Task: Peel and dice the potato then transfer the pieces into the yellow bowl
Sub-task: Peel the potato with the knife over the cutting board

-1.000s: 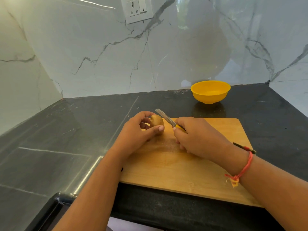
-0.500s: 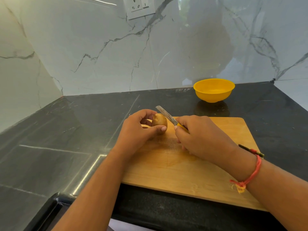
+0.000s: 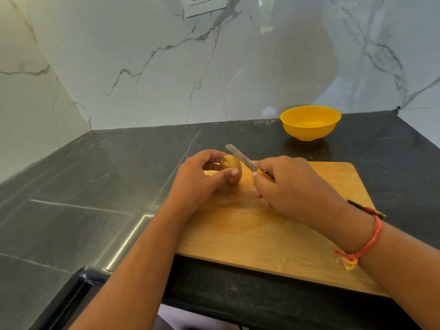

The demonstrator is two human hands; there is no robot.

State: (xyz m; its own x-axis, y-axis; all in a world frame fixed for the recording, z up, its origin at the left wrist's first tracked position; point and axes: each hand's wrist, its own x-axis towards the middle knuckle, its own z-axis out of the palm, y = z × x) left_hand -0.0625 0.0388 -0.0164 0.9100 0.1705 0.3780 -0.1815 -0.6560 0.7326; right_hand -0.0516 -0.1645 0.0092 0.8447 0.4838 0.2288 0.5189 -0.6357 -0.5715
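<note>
Indoors, at a wooden board (image 3: pixel 262 234) on black counter (image 3: pixel 95 186), left hand (image 3: pixel 197 182) holds potato (image 3: pixel 229 166), right hand (image 3: pixel 292 186) grips knife (image 3: pixel 240 158)

I count 1 potato (image 3: pixel 230 169), 1 knife (image 3: pixel 239 157), 1 bowl (image 3: pixel 310 123) and 1 board (image 3: pixel 262 234). There are 2 hands: left hand (image 3: pixel 197 182) and right hand (image 3: pixel 292 186). Also 1 red wrist thread (image 3: pixel 366 241) and 1 wall socket (image 3: pixel 204 4).

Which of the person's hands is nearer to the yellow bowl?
Right. The right hand, gripping the knife, is over the board in front of the bowl; the left hand holds the potato farther to the left.
</note>
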